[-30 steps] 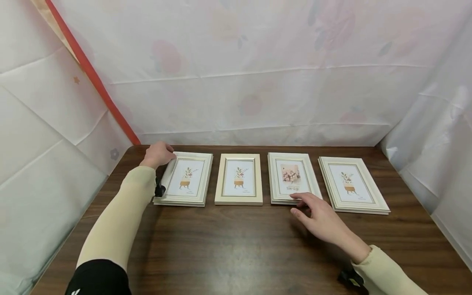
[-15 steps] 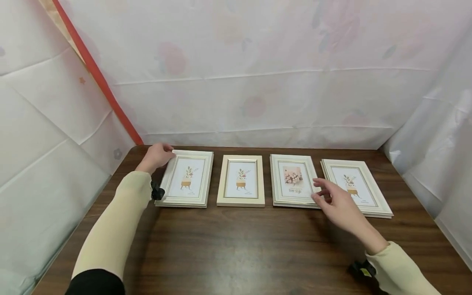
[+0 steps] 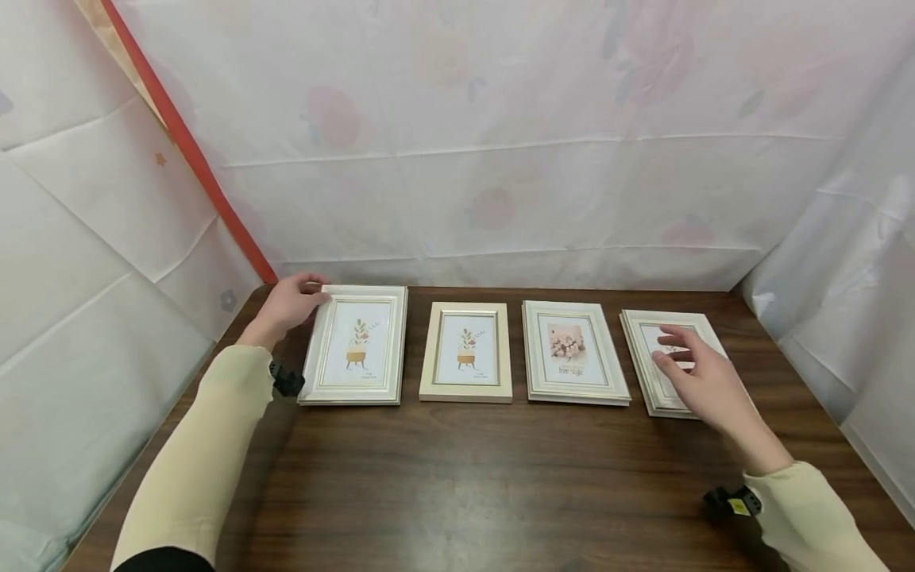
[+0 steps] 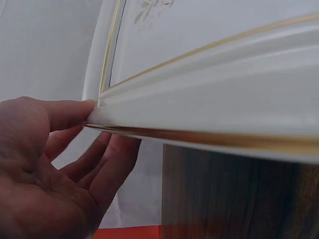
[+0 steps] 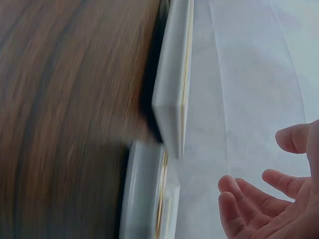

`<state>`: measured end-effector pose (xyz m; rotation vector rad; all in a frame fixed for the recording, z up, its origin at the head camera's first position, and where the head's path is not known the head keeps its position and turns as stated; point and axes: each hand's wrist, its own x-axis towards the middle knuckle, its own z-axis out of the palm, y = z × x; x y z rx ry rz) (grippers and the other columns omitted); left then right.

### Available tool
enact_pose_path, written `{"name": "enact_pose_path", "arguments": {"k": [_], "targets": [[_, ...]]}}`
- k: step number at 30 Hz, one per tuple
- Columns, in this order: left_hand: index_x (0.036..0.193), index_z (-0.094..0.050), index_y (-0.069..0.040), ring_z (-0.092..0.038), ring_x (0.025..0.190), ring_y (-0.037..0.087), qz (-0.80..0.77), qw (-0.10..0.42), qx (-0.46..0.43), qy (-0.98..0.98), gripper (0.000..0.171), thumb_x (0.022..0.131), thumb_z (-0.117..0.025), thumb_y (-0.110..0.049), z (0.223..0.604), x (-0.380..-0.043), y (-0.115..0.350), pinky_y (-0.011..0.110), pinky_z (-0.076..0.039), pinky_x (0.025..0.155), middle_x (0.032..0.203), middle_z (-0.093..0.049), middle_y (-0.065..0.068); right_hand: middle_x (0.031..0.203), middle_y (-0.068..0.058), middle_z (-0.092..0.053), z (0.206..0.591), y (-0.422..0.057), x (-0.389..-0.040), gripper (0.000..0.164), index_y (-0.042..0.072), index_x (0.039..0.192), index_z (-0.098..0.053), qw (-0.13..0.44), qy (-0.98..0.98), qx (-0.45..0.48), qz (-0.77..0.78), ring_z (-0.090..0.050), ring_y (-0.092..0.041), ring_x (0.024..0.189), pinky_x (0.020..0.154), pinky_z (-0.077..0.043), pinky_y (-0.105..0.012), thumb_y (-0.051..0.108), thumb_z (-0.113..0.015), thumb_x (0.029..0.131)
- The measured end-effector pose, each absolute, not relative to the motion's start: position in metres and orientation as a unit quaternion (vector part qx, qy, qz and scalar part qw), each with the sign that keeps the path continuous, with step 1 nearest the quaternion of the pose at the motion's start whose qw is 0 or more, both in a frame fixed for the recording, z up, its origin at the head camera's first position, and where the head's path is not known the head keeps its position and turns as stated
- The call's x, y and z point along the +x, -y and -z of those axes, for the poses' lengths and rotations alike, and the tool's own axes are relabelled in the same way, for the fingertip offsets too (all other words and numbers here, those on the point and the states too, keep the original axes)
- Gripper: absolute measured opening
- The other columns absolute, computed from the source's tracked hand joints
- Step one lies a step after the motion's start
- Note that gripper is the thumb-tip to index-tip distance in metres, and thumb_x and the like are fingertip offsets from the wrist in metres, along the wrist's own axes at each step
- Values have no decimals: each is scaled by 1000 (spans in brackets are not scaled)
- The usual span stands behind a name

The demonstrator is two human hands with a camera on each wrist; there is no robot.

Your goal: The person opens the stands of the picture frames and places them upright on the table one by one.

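Note:
At the far left lies a white picture frame (image 3: 357,342) with a potted-plant print. My left hand (image 3: 286,308) pinches its upper left corner, thumb on the face and fingers under the edge in the left wrist view, where a gap shows beneath the frame (image 4: 214,107). A cream frame (image 3: 465,392) with the same print is beside it. Third stands a white frame (image 3: 577,391) with a flower photo, stacked on another. My right hand (image 3: 715,389) hovers over the rightmost white frame (image 3: 646,381), partly hiding its print; its fingers are loosely bent and hold nothing in the right wrist view.
All the frames stand in a row along the far side of a dark wooden table (image 3: 457,477). Behind it hangs a pale floral curtain (image 3: 486,183), with a white sheet (image 3: 86,334) at left and a red strip (image 3: 182,147) in the corner.
My right hand has moved right, from the flower-photo frame to over the rightmost one. My left hand has shifted slightly left, and the left picture frame has risen and moved with it.

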<state>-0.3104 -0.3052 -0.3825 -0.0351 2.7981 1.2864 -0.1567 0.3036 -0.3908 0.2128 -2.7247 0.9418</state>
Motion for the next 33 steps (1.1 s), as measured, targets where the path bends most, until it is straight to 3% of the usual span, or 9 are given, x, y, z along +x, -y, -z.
{"name": "enact_pose_path", "arguments": {"k": [11, 24, 26, 31, 33], "targets": [[132, -55, -9, -59, 101, 32, -429, -38, -25, -902, 47, 98, -62, -40, 374, -298, 306, 47, -54, 83, 127, -55, 19, 127, -30, -58, 394, -324, -163, 49, 1, 142, -45, 119, 940, 28, -319, -58, -50, 109, 83, -44, -59, 29, -55, 103], [128, -55, -10, -61, 101, 28, -485, -21, -13, -874, 50, 93, -67, -45, 353, -294, 297, 51, -51, 90, 127, -58, 15, 124, -30, -60, 397, -324, -151, 46, 0, 139, -49, 125, 943, 44, -304, -61, -49, 104, 80, -47, -57, 25, -59, 101], [127, -56, -11, -62, 100, 26, -489, -23, -6, -872, 51, 92, -67, -47, 350, -293, 297, 48, -52, 88, 126, -59, 14, 122, -30, -61, 398, -321, -150, 45, 0, 138, -50, 128, 941, 55, -307, -63, -47, 102, 79, -49, -54, 23, -61, 101], [125, -57, -11, -64, 97, 19, -506, -27, 15, -862, 49, 92, -68, -46, 347, -292, 297, 44, -52, 86, 125, -60, 13, 122, -26, -62, 400, -311, -148, 45, 0, 137, -51, 135, 934, 90, -317, -65, -41, 99, 75, -51, -24, 20, -63, 99], [124, -58, -11, -65, 96, 17, -517, -28, 21, -855, 48, 92, -69, -44, 345, -292, 296, 45, -52, 87, 124, -61, 12, 123, -25, -62, 400, -306, -148, 45, 0, 137, -51, 135, 932, 102, -321, -66, -39, 99, 73, -51, -21, 20, -64, 99]]}}
